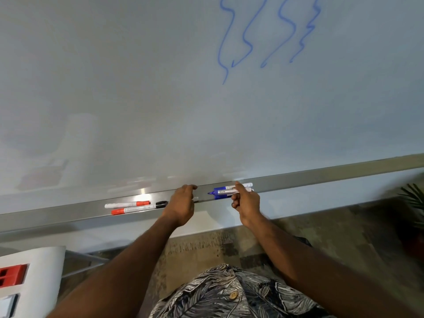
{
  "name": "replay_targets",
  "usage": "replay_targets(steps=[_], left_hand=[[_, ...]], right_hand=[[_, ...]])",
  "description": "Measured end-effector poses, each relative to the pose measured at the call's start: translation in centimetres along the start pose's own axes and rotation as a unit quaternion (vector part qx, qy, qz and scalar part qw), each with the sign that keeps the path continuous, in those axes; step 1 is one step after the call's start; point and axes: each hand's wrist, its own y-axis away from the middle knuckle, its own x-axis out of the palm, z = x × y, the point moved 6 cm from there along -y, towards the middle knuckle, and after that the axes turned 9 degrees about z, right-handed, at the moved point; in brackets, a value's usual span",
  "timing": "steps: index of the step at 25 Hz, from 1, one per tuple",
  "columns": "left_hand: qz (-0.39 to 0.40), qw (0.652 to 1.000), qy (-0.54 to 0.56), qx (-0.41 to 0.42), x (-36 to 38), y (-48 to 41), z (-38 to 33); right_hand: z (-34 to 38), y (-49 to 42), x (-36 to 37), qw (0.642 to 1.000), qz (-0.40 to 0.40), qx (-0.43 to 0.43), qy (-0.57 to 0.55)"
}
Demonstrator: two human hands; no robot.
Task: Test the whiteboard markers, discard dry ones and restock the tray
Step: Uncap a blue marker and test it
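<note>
Noting right grip (246,203) clamped on blue markers (226,192), one uncapped; I fear its tip smears. Left grip (182,203) over tray (321,177): cannot tell if closed.

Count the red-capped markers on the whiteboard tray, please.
2. Both lie on the tray left of the left hand: the upper red marker, cap to the right; the lower red marker, cap to the left. The hand may hide others.

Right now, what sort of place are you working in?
Probably an office or meeting room: a wall whiteboard with blue scribbles, a metal tray of markers under it, and a plant at the right edge.
</note>
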Motion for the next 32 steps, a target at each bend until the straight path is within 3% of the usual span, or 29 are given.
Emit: replay_targets(steps=[6, 24, 29, 32], left_hand=[[0.027, 0.999, -0.028, 0.023, 0.2, -2.9, -2.1], [0.057, 0.991, -0.115, -0.027, 2.0, -5.0, -2.5], [0.023, 0.995, -0.092, -0.021, 0.9, -4.0, -3.0], [-0.043, 0.992, -0.115, 0.015, -1.4, -2.5, -4.1]], right_hand=[[0.8, 0.0, -1.4, 1.000, -0.022, -0.018, 0.008], [2.4, 1.4, -3.8, 0.998, -0.031, -0.051, 0.033], [3.0, 2.0, -3.6, 0.998, -0.025, -0.049, -0.014], [4.4, 2.5, -3.0, 0.994, 0.005, -0.057, -0.094]])
